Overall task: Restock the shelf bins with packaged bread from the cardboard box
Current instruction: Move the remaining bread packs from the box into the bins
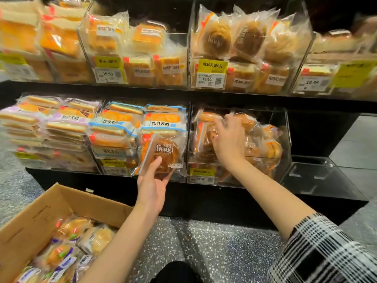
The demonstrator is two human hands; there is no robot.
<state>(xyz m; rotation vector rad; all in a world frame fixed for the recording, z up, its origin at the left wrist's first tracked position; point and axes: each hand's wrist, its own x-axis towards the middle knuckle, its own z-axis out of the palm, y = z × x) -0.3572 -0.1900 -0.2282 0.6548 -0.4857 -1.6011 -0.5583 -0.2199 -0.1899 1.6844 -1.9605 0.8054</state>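
My left hand (152,185) grips a clear-wrapped brown bread packet (163,156) and holds it upright in front of the lower shelf. My right hand (228,137) reaches into the clear lower bin (283,127), fingers spread and resting on the brown bread packets (271,148) stacked inside. The cardboard box (40,211) sits on the floor at the lower left, with several packaged buns (67,248) in it.
Lower bins to the left hold stacked sandwich-bread packets (120,127). Upper-shelf bins (244,45) are full of bread, with yellow price tags (212,66) in front. An empty clear bin (318,176) stands at the lower right. Speckled floor (204,248) lies below.
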